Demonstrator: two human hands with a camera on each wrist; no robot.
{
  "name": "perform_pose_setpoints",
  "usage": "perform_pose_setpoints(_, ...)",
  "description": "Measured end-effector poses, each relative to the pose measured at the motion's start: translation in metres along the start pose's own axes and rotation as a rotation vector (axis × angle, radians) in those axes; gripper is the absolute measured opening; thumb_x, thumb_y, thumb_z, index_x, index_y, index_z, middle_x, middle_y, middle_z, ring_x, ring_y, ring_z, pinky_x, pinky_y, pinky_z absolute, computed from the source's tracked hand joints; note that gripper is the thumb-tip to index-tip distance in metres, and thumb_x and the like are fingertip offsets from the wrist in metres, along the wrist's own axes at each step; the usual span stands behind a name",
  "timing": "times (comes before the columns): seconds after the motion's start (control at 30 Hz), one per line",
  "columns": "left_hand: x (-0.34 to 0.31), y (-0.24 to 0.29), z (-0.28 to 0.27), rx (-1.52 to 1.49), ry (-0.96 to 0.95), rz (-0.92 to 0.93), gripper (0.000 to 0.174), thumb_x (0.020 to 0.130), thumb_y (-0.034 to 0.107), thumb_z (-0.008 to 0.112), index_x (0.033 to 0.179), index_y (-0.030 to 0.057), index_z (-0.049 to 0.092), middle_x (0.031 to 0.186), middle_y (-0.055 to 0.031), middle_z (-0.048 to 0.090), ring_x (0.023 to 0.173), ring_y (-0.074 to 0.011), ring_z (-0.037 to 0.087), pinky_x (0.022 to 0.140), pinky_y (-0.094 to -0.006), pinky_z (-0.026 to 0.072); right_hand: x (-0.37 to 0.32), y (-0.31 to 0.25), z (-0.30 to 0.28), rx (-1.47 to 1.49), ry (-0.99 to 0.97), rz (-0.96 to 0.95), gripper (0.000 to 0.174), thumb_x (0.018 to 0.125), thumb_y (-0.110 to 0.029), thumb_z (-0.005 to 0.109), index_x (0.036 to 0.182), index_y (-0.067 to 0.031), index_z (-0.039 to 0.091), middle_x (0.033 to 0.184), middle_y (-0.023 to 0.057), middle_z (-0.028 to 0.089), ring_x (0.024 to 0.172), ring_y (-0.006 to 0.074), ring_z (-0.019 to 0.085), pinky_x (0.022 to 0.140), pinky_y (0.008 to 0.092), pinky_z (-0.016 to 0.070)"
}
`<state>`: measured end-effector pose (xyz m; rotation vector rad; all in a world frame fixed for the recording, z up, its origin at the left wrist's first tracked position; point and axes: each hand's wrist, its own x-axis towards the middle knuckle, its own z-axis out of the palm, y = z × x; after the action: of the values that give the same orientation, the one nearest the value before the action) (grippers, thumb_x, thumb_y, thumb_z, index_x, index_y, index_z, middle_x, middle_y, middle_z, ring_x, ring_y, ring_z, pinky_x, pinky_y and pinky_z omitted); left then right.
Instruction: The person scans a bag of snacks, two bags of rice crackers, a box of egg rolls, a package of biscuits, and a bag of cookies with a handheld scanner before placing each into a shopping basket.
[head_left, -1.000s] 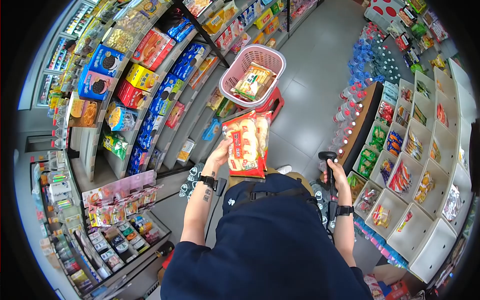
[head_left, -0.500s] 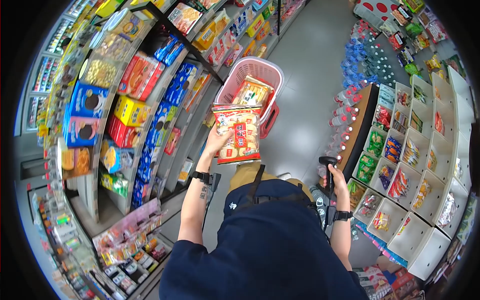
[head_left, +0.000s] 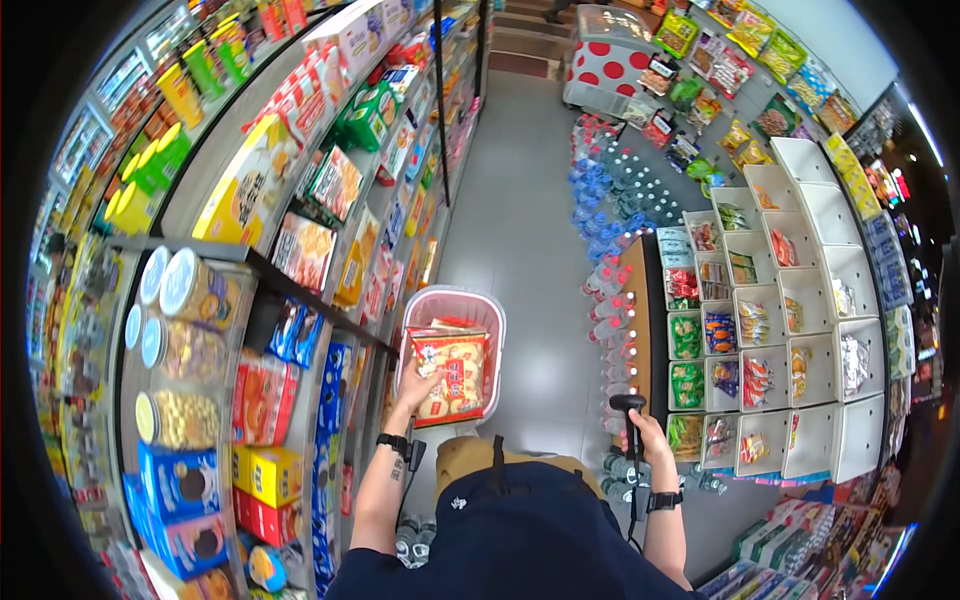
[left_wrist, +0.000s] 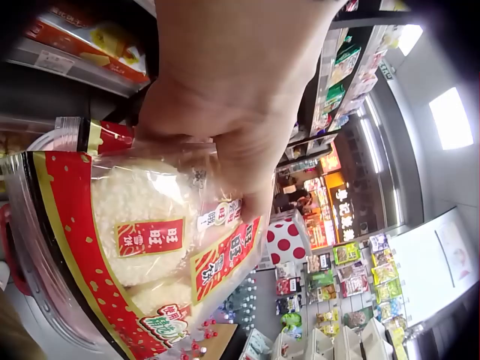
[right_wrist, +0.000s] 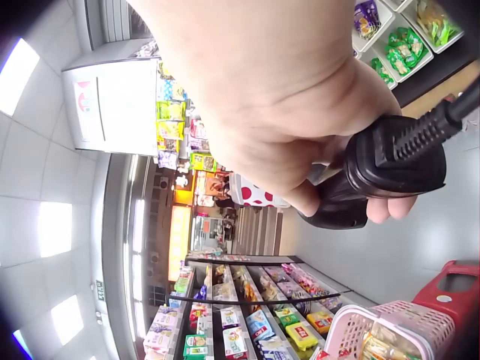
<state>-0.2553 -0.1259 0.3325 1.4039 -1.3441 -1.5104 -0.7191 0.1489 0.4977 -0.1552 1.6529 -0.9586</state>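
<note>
Grey tiled floor (head_left: 520, 230) is running between packed shelves (head_left: 325, 305) on our left and white plastic snack bins (head_left: 860, 430) on our right. Near left, we are pinching a clear-and-red plastic packet of round, pale crackers (head_left: 457, 385) with our left hand (head_left: 415, 386), holding it over a pink plastic openwork basket (head_left: 494, 345); we cannot tell whether it is touching the contents. Our right hand (head_left: 650, 438) is gripping a black, corded handheld device (head_left: 630, 405), well apart from the basket.

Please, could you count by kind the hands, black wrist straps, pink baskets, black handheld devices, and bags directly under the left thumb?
Left hand, right hand: 2
Black wrist straps: 2
Pink basket: 1
Black handheld device: 1
Rice cracker bag: 1
Total: 7
</note>
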Motion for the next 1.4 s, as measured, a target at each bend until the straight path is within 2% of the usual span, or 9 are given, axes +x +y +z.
perform_pose_setpoints(0.3,0.049,-0.043,0.021,0.078,-0.122,-0.124,0.065,0.076,0.034,0.089,0.127,0.0028,0.064,0.113,-0.0129,0.074,0.103,-0.0217,0.072,0.09,-0.0349,0.0557,-0.016,0.028,-0.012,0.095,0.146,0.009,0.039,0.101,-0.041,0.061,0.112,-0.0026,0.061,0.072,0.011,0.066,0.053,0.0208,0.064,0.048,0.0357,0.0558)
perform_pose_setpoints(0.53,0.053,-0.051,0.022,-0.04,-0.156,-0.286,0.074,0.082,0.029,0.087,0.141,0.0001,0.052,0.125,-0.0121,0.068,0.112,-0.0202,0.065,0.096,-0.0354,0.053,0.004,0.036,-0.044,0.15,0.162,0.068,0.043,0.1,-0.048,0.061,0.104,-0.0054,0.062,0.071,0.0115,0.066,0.052,0.0229,0.063,0.049,0.0378,0.0546)
perform_pose_setpoints(0.7,0.066,-0.09,0.011,0.163,-0.104,-0.179,0.07,0.078,0.033,0.089,0.131,-0.0011,0.06,0.124,-0.0195,0.068,0.113,-0.0267,0.066,0.098,-0.0379,0.0522,0.008,0.032,-0.047,0.164,0.169,0.108,0.039,0.101,-0.044,0.06,0.108,-0.0054,0.061,0.072,0.0116,0.066,0.053,0.0224,0.063,0.05,0.0371,0.0547)
perform_pose_setpoints(0.87,0.061,-0.127,0.009,0.134,0.102,-0.129,0.083,0.082,0.036,0.085,0.141,-0.002,0.042,0.129,-0.0226,0.062,0.121,-0.035,0.06,0.102,-0.0414,0.0486,0.001,0.027,-0.037,0.118,0.151,0.121,0.041,0.101,-0.043,0.06,0.108,-0.0036,0.06,0.073,0.0111,0.066,0.054,0.0216,0.062,0.051,0.0354,0.0546)
perform_pose_setpoints(1.0,0.059,-0.13,0.004,0.225,0.142,-0.142,0.086,0.084,0.038,0.083,0.143,-0.0049,0.039,0.141,-0.0262,0.052,0.133,-0.0342,0.051,0.111,-0.0409,0.0404,0.001,0.031,-0.035,0.109,0.17,0.134,0.041,0.101,-0.043,0.06,0.108,-0.0033,0.06,0.073,0.0111,0.066,0.054,0.0216,0.062,0.051,0.0349,0.0541)
perform_pose_setpoints(1.13,0.057,-0.124,0.003,0.228,0.185,-0.217,0.088,0.08,0.036,0.087,0.142,-0.0055,0.04,0.138,-0.0238,0.056,0.127,-0.0329,0.057,0.107,-0.0402,0.046,0.004,0.036,-0.03,0.13,0.143,0.137,0.04,0.101,-0.044,0.061,0.107,-0.0038,0.06,0.073,0.011,0.066,0.054,0.0227,0.063,0.05,0.0361,0.0538)
perform_pose_setpoints(1.2,0.054,-0.105,-0.005,-0.085,-0.138,-0.38,0.089,0.075,0.033,0.092,0.14,-0.0045,0.043,0.133,-0.02,0.061,0.118,-0.0298,0.063,0.099,-0.0388,0.0526,0.005,0.04,-0.028,0.133,0.139,0.141,0.04,0.101,-0.044,0.061,0.106,-0.0043,0.06,0.071,0.0108,0.065,0.054,0.0233,0.062,0.049,0.0369,0.0536)
perform_pose_setpoints(1.33,0.05,-0.1,-0.008,-0.066,-0.069,-0.413,0.09,0.071,0.03,0.095,0.138,-0.0039,0.046,0.126,-0.0171,0.065,0.111,-0.0264,0.067,0.091,-0.0377,0.0566,0.008,0.052,-0.024,0.132,0.136,0.149,0.041,0.101,-0.044,0.061,0.108,-0.0035,0.06,0.072,0.0101,0.065,0.054,0.0219,0.062,0.049,0.0362,0.0537)
perform_pose_setpoints(1.4,0.048,-0.081,-0.01,-0.143,-0.213,-0.469,0.088,0.069,0.03,0.096,0.134,-0.0043,0.048,0.124,-0.0173,0.065,0.112,-0.0262,0.066,0.092,-0.0382,0.0565,0.006,0.051,-0.02,0.129,0.139,0.156,0.042,0.101,-0.044,0.061,0.109,-0.003,0.06,0.072,0.0099,0.065,0.054,0.0215,0.062,0.049,0.0362,0.054)
